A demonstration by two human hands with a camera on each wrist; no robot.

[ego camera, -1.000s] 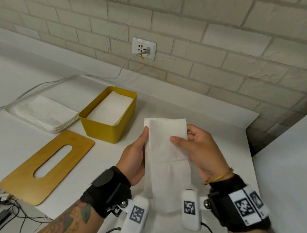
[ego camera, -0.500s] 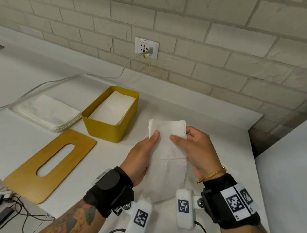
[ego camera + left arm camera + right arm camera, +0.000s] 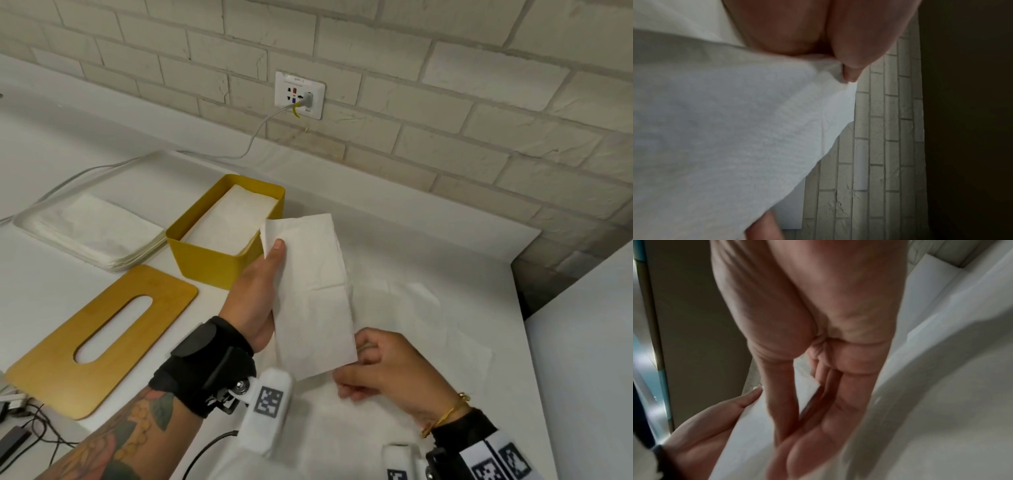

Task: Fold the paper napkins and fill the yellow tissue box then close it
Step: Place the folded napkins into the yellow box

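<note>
Since 1 second ago the right hand (image 3: pixel 383 368) has slid from the folded napkin's (image 3: pixel 310 294) top to its near end, fingers loosely extended, barely touching. The left hand (image 3: pixel 258 291) pinches the napkin aloft, thumb on top. Just beyond it sits the yellow tissue box (image 3: pixel 219 263), partly filled. Folding looks finished; next, lower the napkin flat into it.

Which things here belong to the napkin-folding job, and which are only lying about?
Job: folded white paper napkin held by the left hand; open yellow tissue box; slotted wooden lid; stack of white napkins; right hand.
Lying about: white wall socket; grey cable.
</note>
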